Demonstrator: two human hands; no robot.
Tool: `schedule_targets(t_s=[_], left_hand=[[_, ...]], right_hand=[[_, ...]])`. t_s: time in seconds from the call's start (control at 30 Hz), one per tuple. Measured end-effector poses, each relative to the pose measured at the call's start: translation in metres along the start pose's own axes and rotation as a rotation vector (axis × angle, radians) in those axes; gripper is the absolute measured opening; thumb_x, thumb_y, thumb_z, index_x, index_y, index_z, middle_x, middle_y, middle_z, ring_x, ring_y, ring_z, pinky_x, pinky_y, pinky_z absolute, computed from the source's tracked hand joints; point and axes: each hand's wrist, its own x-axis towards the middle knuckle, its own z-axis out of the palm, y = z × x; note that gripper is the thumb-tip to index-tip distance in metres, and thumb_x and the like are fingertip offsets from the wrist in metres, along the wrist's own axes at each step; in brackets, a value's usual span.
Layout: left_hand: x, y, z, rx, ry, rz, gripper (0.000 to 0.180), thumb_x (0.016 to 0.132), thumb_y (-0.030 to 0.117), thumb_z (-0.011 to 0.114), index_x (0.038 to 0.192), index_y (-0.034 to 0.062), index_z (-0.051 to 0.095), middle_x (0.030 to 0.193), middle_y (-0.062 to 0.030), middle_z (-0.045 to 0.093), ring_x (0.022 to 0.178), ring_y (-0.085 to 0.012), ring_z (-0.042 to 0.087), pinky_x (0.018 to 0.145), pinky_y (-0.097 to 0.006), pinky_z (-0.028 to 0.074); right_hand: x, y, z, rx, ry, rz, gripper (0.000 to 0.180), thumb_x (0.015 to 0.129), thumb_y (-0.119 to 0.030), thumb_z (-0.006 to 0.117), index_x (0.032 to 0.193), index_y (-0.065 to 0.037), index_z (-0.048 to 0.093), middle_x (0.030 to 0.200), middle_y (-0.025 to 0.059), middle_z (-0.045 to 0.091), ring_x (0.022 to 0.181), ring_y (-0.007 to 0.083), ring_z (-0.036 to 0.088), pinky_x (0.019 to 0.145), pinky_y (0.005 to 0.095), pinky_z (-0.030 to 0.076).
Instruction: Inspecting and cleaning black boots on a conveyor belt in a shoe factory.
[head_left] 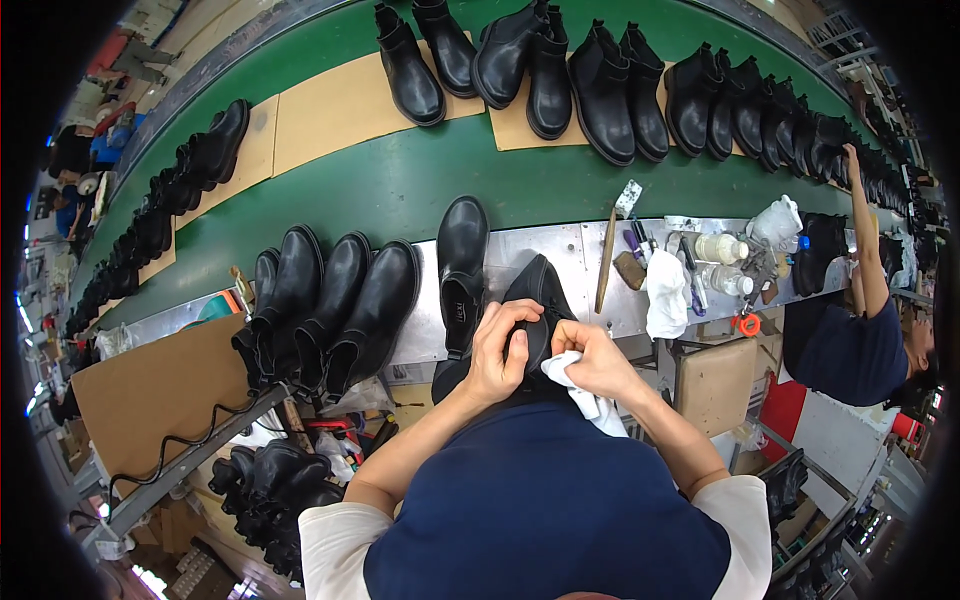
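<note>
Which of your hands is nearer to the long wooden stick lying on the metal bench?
Right. The right hand, holding a white cloth against the black boot, sits just below the wooden stick; the left hand grips the boot farther left.

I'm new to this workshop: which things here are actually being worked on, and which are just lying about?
In use:
left hand gripping the black boot
right hand holding a white cloth

Lying about:
row of black boots on the bench
single boot
bottles
wooden stick
boots on the green belt
</note>
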Motion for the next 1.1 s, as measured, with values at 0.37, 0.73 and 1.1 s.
schedule_targets(t_s=[0.37, 0.73, 1.1], left_hand=[[0.002, -0.003, 0.0, -0.005, 0.006, 0.011, 0.02, 0.082, 0.013, 0.046, 0.093, -0.0017, 0.055, 0.098, -0.0163, 0.062, 0.077, -0.0269, 0.052, 0.073, -0.033, 0.042], [0.003, 0.0, -0.001, -0.009, 0.007, -0.001, 0.02, 0.081, 0.012, 0.046, 0.092, -0.002, 0.055, 0.098, -0.0163, 0.062, 0.077, -0.0262, 0.052, 0.072, -0.032, 0.042], [0.003, -0.002, -0.001, -0.003, 0.012, 0.005, 0.02, 0.08, 0.012, 0.046, 0.091, -0.0021, 0.055, 0.098, -0.0165, 0.062, 0.076, -0.0273, 0.052, 0.072, -0.033, 0.042]], right_hand=[[0.0, 0.005, 0.002, 0.1, 0.024, -0.003, 0.013, 0.077, -0.007, 0.06, 0.071, -0.007, 0.049, 0.06, -0.0072, 0.044, 0.053, -0.0001, 0.039, 0.045, 0.0185, 0.03], [0.003, -0.001, 0.002, 0.265, 0.075, 0.044, 0.015, 0.078, -0.006, 0.06, 0.069, -0.007, 0.049, 0.06, -0.0067, 0.047, 0.053, -0.0001, 0.04, 0.045, 0.0187, 0.03], [0.005, -0.002, -0.004, 0.395, 0.061, 0.168, 0.008, 0.077, -0.001, 0.055, 0.071, -0.003, 0.051, 0.062, -0.005, 0.047, 0.057, 0.0008, 0.041, 0.048, 0.0202, 0.031]])
